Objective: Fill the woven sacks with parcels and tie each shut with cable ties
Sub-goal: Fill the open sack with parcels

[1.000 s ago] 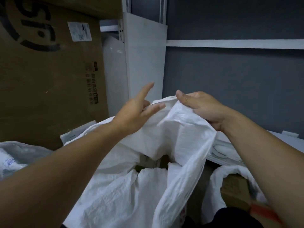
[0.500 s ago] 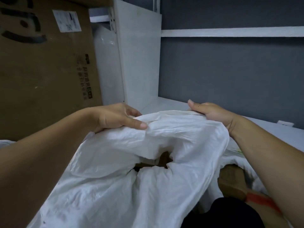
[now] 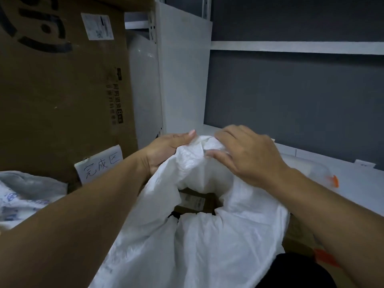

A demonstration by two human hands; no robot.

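We see both hands at the mouth of the crinkled white woven plastic sack (image 3: 203, 242), centre frame. Left hand (image 3: 166, 150) clenches a bunch of the far rim. Right hand (image 3: 247, 152) lies curled over the gathered rim just beside it, fingers (image 3: 224, 135) pressing fabric; true grasp: cannot tell. Mouth partly open; a brown cardboard parcel (image 3: 195, 201) sits inside. Large brown cardboard box (image 3: 60, 96) at left.
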